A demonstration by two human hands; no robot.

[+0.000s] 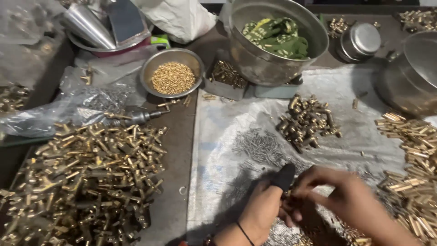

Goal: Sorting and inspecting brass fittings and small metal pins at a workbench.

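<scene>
My left hand (261, 207) and right hand (339, 196) meet near centre, fingers pinched together on a small brass fitting (287, 197) between them. Brass part heaps (91, 177) lie left and right; steel pins (257, 146) just beyond.

What the left hand (261, 212) and right hand (348, 198) pinch between them is too small and too covered by the fingers (314, 175) to make out; only a glint of brass shows. A dark cap hides the left thumb tip. Both wrists are cut off by the picture's lower edge. The big brass heap (86, 182) at the table's left edge runs out of the picture below, and the brass pile (409, 173) at the right edge is cut off too. The steel bowl (277, 41) hides most of the green cloth (277, 38) inside it; the top-left corner is blurred
</scene>
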